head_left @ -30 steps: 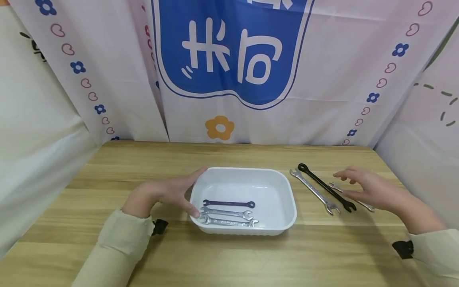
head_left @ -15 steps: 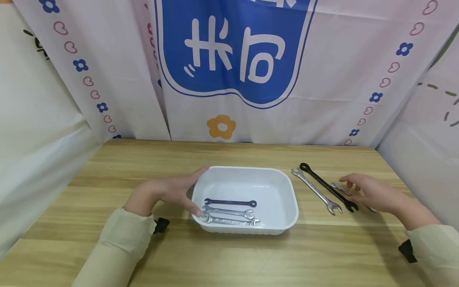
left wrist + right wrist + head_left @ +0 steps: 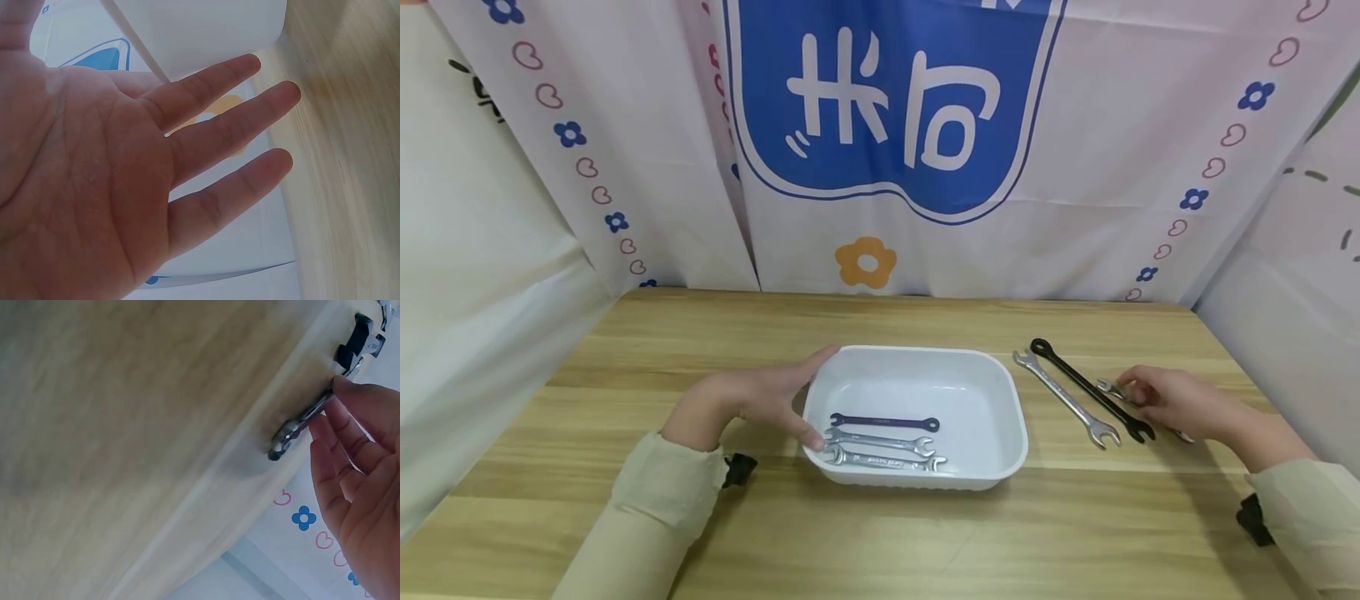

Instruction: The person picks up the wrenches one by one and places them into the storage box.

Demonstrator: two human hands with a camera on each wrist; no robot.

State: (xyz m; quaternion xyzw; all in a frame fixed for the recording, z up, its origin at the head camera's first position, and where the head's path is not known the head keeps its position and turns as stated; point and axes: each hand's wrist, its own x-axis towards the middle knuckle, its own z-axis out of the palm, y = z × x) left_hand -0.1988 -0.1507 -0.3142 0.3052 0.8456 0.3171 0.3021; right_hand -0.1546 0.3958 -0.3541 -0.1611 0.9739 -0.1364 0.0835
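Observation:
A white plastic bin (image 3: 973, 421) sits on the wooden table. My left hand (image 3: 767, 407) spans its left end, thumb on the near corner and a finger at the far corner; the left wrist view shows the other fingers (image 3: 234, 128) straight and spread. On the right, my right hand (image 3: 1191, 406) pinches a small silver wrench (image 3: 287, 436) between thumb and fingers, its middle hidden by the hand in the head view. Beside it lie a long black combination wrench (image 3: 1090, 387) and a silver open-end wrench (image 3: 1066, 400), slanting side by side.
Inside the bin, a dark purple wrench (image 3: 883, 422) and two silver open-end wrenches lie roughly parallel near the front wall. Printed cloth (image 3: 1000, 258) hangs behind the table (image 3: 880, 546) and along both sides.
My right hand has come down onto the small silver wrench, and its fingers have closed on it. The left hand has stayed at the bin's left end. The head view has shifted slightly.

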